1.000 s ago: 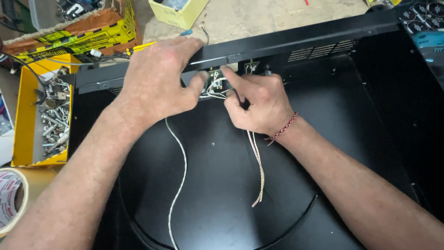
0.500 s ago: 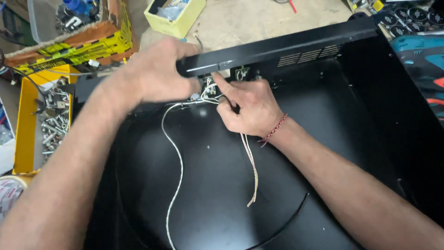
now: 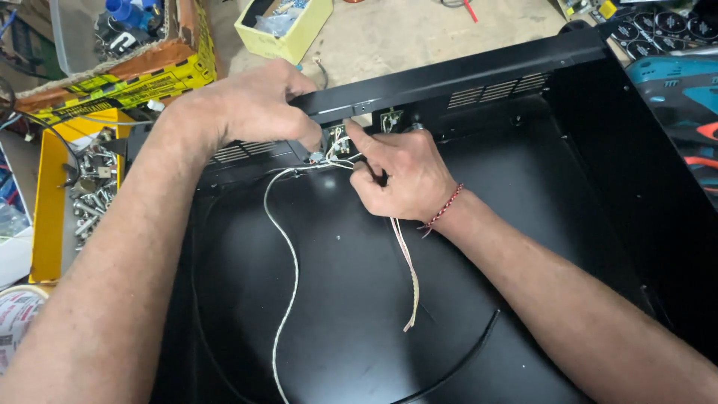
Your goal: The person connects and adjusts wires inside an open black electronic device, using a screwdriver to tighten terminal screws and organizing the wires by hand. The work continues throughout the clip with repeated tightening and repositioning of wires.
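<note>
Nearest us, a tape roll (image 3: 15, 325) sits cut off at the lower left edge. Our forearms reach into a black case (image 3: 336, 322), open on top, and on its floor lie a white wire (image 3: 288, 254) that snakes toward us and a flat cable (image 3: 407, 273) with a loose end.

To the left, a yellow bin (image 3: 46, 202) holds a heap of bolts (image 3: 93, 187) and other small metal hardware.

Farther in, both wires run up to a small part (image 3: 338, 142) on the rear wall (image 3: 449, 78) of the case. Our right hand (image 3: 400, 172) is curled, its fingers (image 3: 359, 138) pinching the wires right at that part. Our left hand (image 3: 250, 108) is clenched over the wall's top edge just left of the part, its fingertips hidden behind the metal; we cannot tell what they touch.

Beyond the wall, on the counter (image 3: 419, 34), a cardboard box (image 3: 127, 71) holds blue and dark pieces that we cannot make out, and a small yellow box (image 3: 288, 37) holds a clear bag. A teal tool (image 3: 677, 93) lies at the right, partly cut off.
</note>
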